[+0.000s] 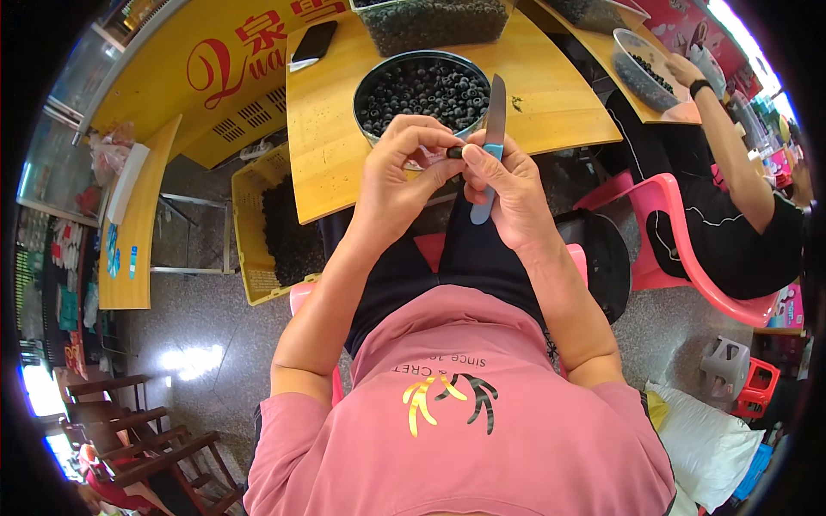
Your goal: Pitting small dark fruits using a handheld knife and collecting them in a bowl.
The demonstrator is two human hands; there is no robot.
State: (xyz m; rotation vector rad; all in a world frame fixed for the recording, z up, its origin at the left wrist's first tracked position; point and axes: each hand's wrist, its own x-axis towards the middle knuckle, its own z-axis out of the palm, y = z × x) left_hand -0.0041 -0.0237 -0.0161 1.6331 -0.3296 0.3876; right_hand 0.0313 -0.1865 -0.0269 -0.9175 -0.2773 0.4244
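now the left grip pinches one dark berry, the right grip clasps a knife; just beyond both, a bowl of berries suggests plenty left; the amount done is unclear.

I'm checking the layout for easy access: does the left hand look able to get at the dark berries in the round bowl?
Probably yes: the berries lie uncovered in the bowl just beyond the left hand, though it is pinching a small dark piece.

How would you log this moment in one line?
left hand: pinching small dark fruit | right hand: gripping blue-handled knife | bowl: on yellow table, holding dark berries
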